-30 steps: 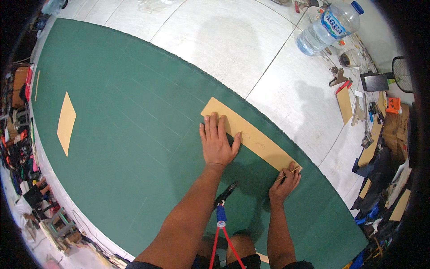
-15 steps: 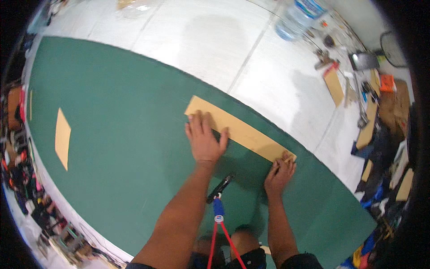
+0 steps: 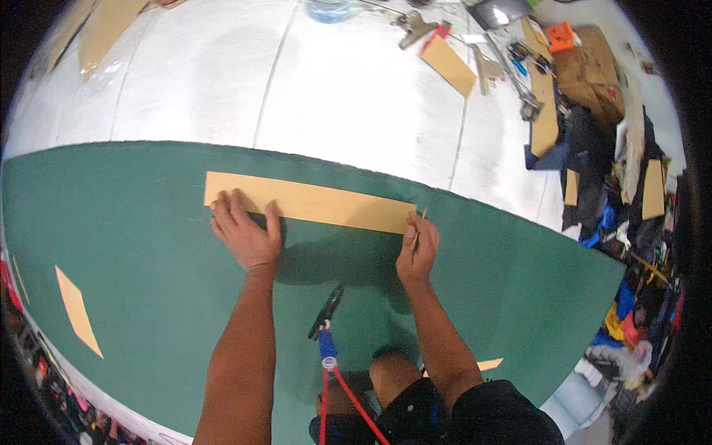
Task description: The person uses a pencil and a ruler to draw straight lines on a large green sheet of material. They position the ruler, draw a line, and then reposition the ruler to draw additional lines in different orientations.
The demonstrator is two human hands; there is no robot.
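A long tan strip [image 3: 319,204], stiff like cardboard, lies flat on the green sheet [image 3: 148,215] near its far edge. My left hand [image 3: 248,231] presses on the strip's left part, fingers spread and thumb apart, so it is open. At the strip's right end, my right hand [image 3: 419,248] is closed around a thin pencil-like stick [image 3: 423,215]. Its tip pokes up beside the strip's corner; the rest is partly hidden by the fingers. Dark thin marks show on the sheet just beyond that corner.
A red lanyard [image 3: 348,389] with a black clip [image 3: 326,311] hangs in front of me. Another tan piece [image 3: 78,311] lies at the left. Beyond the sheet are white floor [image 3: 356,96], a tan offcut [image 3: 449,65], an orange box [image 3: 561,37] and clutter along the right.
The view has turned, so the strip now lies closer to level. My left hand remains flat on the strip; my right hand, still gripping the stick, has tilted more upright at its right end.
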